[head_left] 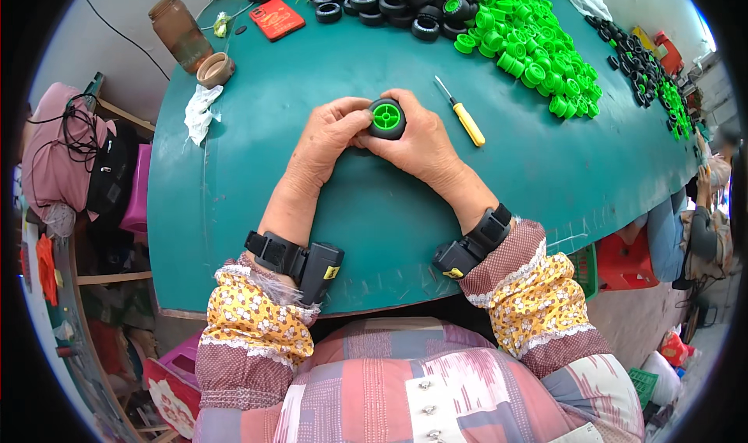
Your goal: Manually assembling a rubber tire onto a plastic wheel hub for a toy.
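Note:
A small toy wheel (386, 116), a black tyre around a bright green spoked hub, is held above the middle of the green table. My left hand (336, 130) pinches its left edge between thumb and fingers. Around its right side my right hand (423, 137) is closed, with the thumb below and the fingers over the top. The hub faces up towards me. To the right of my hands lies a screwdriver (465, 121) with a yellow handle, its shaft pointing away from me.
Black tyres (389, 3) are heaped at the far edge, beside a pile of green hubs (530, 49). A red phone (276, 19), a brown jar (179, 31), its lid (215, 70) and a crumpled tissue (202, 114) lie at the far left. Another person (709, 209) sits at the right.

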